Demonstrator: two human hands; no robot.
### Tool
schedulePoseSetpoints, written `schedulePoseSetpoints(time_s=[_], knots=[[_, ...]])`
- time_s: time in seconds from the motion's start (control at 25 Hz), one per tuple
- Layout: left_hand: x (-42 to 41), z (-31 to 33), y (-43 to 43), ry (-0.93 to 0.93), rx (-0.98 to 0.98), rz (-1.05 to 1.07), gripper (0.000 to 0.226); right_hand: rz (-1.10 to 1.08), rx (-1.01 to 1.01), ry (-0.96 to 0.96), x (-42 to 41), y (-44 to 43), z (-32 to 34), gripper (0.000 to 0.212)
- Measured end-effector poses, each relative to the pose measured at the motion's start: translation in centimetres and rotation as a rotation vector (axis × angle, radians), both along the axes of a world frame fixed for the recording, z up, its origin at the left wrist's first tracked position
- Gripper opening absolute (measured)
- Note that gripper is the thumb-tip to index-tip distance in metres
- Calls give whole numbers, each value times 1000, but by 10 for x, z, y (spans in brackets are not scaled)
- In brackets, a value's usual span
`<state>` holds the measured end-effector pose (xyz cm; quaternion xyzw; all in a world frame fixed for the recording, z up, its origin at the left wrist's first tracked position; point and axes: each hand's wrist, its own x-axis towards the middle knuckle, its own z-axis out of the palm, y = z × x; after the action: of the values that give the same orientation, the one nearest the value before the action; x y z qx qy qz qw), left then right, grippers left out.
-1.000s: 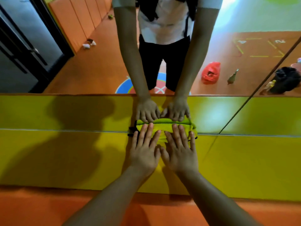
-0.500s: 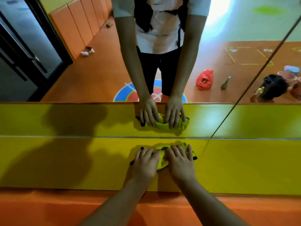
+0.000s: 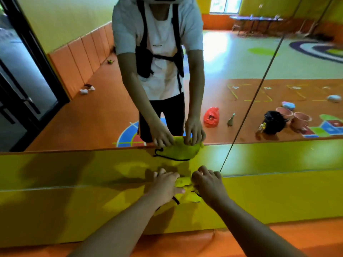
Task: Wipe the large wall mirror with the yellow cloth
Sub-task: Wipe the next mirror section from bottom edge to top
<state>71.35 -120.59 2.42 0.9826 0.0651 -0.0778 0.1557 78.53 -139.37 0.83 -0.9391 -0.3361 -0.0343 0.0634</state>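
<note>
- Two hands meet on the yellow cloth (image 3: 183, 182), which is bunched at the bottom edge of the wall mirror (image 3: 83, 117), just left of its vertical seam (image 3: 241, 127).
- The left hand (image 3: 166, 187) grips the cloth's left part, fingers bent over it.
- The right hand (image 3: 207, 184) clutches the right part with curled fingers.
- Some of the cloth hangs below them against the yellow padded panel (image 3: 74, 210).
</note>
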Motion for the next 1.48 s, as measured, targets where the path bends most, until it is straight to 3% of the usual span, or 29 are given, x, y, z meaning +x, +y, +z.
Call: schedulePoseSetpoints(time_s=[0.24,0.4,0.56,0.68,0.76,0.92,1.04,1.16,1.28,1.36,1.48], knots=[[25,210,20,-286,9,-60,48,57,27,51,48,2,238,41],[34,334,20,-366,-222,-93,21,124,249,190,65,-17,369,33],[37,442,-1,-548,-211,-94,26,251,313,-24,71,-37,470,29],[37,510,-15,-693,-72,-101,23,337,369,-162,71,-49,531,25],[36,552,-24,-816,26,-89,33,412,420,-306,73,-58,572,26],[41,630,-44,-1139,282,-136,30,384,392,-814,78,-75,650,24],[60,685,-54,-1349,454,-80,32,248,359,-1103,91,-81,705,27],[86,743,-71,-1473,514,3,33,84,423,-1224,104,-80,760,27],[108,792,-86,-1474,480,93,30,-29,474,-1258,115,-73,807,21],[120,809,-87,-1435,476,188,25,-78,449,-1237,122,-66,826,21],[134,812,-89,-1501,648,293,21,-116,422,-1223,137,-53,827,28]])
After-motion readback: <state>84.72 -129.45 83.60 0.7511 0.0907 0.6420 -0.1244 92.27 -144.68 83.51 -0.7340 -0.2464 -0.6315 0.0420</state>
